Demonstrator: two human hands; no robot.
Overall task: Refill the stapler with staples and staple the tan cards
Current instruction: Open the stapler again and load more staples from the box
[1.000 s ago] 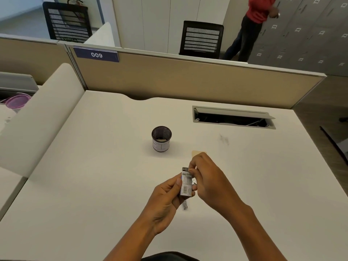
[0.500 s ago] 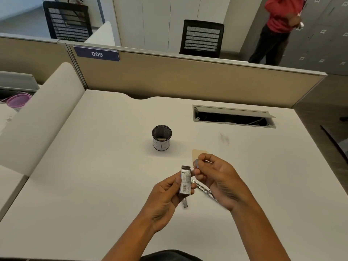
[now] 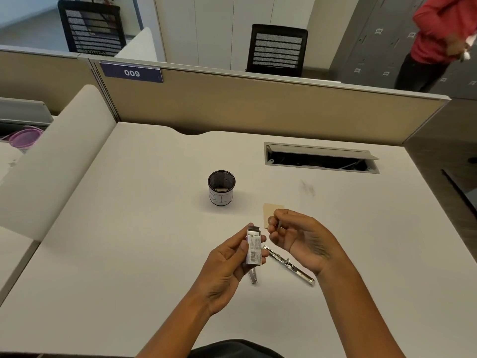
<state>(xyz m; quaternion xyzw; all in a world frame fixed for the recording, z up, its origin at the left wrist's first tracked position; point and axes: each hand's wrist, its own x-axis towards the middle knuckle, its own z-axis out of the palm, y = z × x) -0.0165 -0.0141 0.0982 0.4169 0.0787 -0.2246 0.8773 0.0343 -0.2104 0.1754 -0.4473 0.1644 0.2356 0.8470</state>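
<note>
My left hand (image 3: 227,267) holds a small grey staple box (image 3: 253,248) upright above the desk, its top flap open. My right hand (image 3: 302,240) is just right of the box and pinches a short strip of staples (image 3: 279,224) between thumb and fingertips. The metal stapler (image 3: 289,266) lies opened flat on the white desk (image 3: 129,254) below both hands, partly hidden by the box. The tan cards (image 3: 269,213) lie on the desk just beyond my right hand, partly covered by its fingers.
A black mesh pen cup (image 3: 221,187) stands on the desk behind the hands. An open cable hatch (image 3: 320,157) is set into the back right of the desk. A tan partition (image 3: 258,107) closes the far edge. A person in red (image 3: 438,40) stands at far right.
My right hand has pulled away from the box's open top to the right, taking a strip of staples with it. The stapler beneath has come into view. The left hand holds the box still.
</note>
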